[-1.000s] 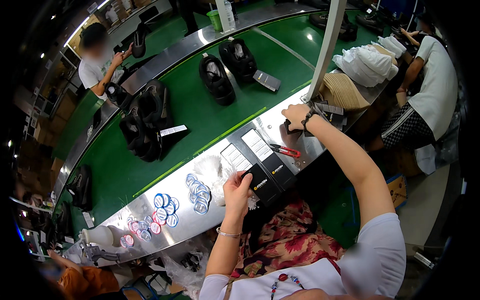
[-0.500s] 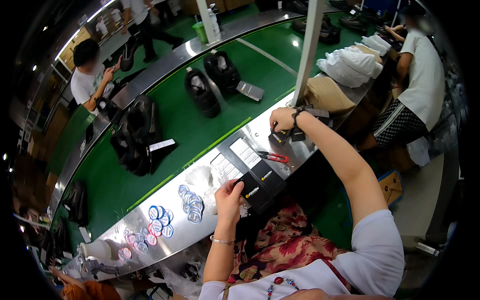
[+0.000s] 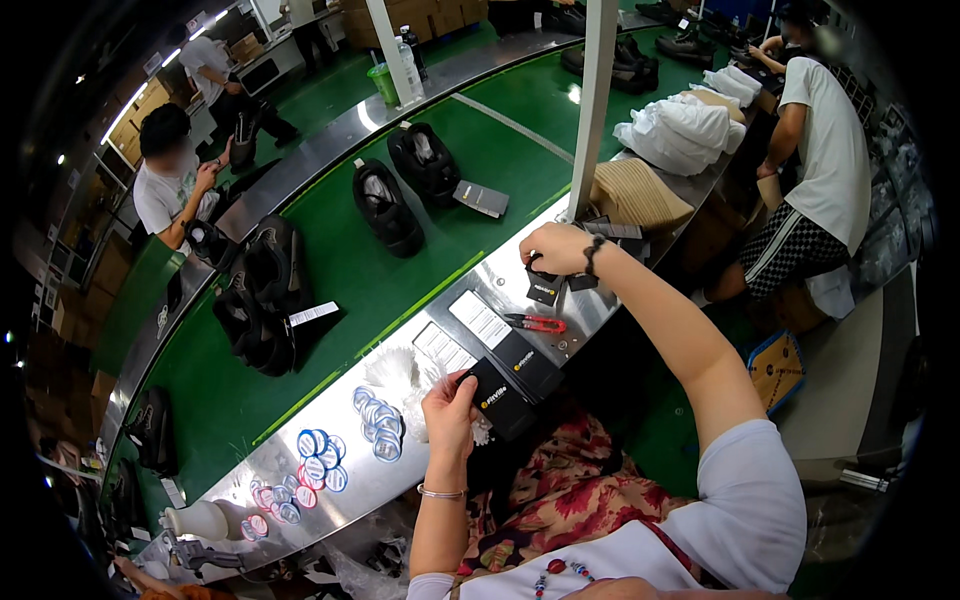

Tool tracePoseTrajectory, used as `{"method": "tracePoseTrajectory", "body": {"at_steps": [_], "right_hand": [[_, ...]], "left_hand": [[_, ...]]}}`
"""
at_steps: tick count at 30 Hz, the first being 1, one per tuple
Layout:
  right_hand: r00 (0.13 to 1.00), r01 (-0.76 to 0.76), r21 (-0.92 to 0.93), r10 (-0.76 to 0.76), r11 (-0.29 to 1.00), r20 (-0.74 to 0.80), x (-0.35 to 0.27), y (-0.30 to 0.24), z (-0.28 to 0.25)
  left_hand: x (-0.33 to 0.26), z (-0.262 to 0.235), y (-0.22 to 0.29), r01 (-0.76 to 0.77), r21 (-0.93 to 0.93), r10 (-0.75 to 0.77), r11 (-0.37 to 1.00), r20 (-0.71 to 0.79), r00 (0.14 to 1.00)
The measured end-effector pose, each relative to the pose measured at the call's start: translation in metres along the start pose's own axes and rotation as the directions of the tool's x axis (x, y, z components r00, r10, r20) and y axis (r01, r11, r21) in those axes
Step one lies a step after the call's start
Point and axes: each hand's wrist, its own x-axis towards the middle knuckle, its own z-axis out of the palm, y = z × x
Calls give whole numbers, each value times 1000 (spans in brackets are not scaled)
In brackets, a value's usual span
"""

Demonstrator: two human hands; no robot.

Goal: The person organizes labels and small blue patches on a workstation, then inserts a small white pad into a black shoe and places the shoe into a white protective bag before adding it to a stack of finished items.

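Fingers of the left hand [image 3: 448, 400] are pinching a black card [image 3: 497, 397] at the steel ledge's [image 3: 400, 470] six o'clock, while the right hand [image 3: 556, 248] is gripping small black tags [image 3: 545, 290] at one o'clock, best lifted singly.

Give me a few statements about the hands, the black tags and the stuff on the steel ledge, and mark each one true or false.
1. The left hand holds a black card at the ledge edge. True.
2. The right hand is resting in the lap. False: it is reaching out over the steel ledge, at small black tags.
3. Red-handled snips lie on the ledge. True.
4. The round blue-and-white stickers sit on the green belt. False: they lie on the steel ledge.
5. Black shoes ride the green belt. True.
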Motion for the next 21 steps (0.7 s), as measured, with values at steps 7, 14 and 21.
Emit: {"method": "tracePoseTrajectory", "body": {"at_steps": [7,14,21], "right_hand": [[986,26,912,140,409,-91,-56,-71,22],[890,91,748,284,657,-358,-69,-113,100],[900,135,901,329,413,-285,-76,-121,85]], "left_hand": [[5,3,-4,-26,-48,27,999,23,999],[-1,10,2,-101,-31,102,994,36,994],[-2,0,-2,-143,-94,146,985,27,989]]}}
